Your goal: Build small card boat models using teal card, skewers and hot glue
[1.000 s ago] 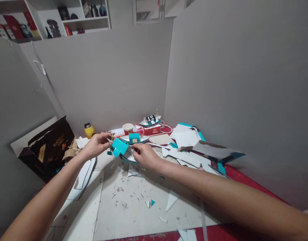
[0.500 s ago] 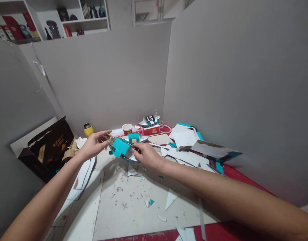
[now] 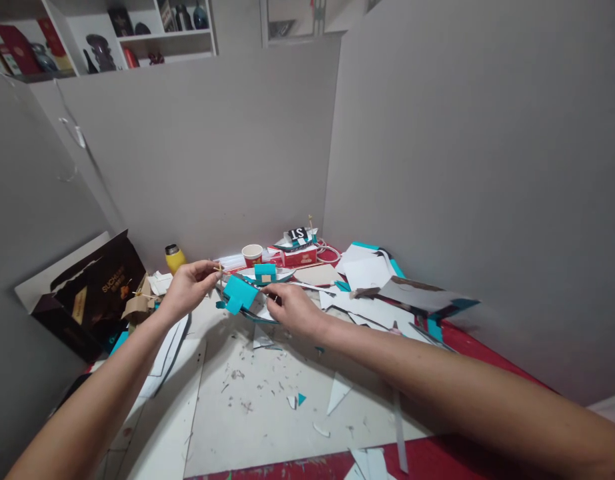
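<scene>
A small cardboard model boat (image 3: 241, 293) with a turquoise cabin roof is between my hands, above the pale work board (image 3: 257, 427). My right hand (image 3: 291, 307) grips the boat's right end, thumb and fingers closed on its edge. At the other end, my left hand (image 3: 193, 283) pinches a thin wooden stick (image 3: 219, 269) that stands up from the boat like a mast. Just behind lies a second model boat (image 3: 265, 273) with a turquoise cabin. Part of the held hull is hidden by my right fingers.
Farther back are a paper cup (image 3: 252, 255), a yellow bottle (image 3: 175, 258) and another model boat (image 3: 297, 237) on a red box (image 3: 300, 256). Cut white board pieces (image 3: 370, 310) pile up at right. A dark carton (image 3: 95, 293) stands left. Scraps (image 3: 340, 393) lie in front.
My left hand has shifted very slightly at the stick, its fingers closer together. My right hand keeps its hold on the boat. The whole view has moved a little.
</scene>
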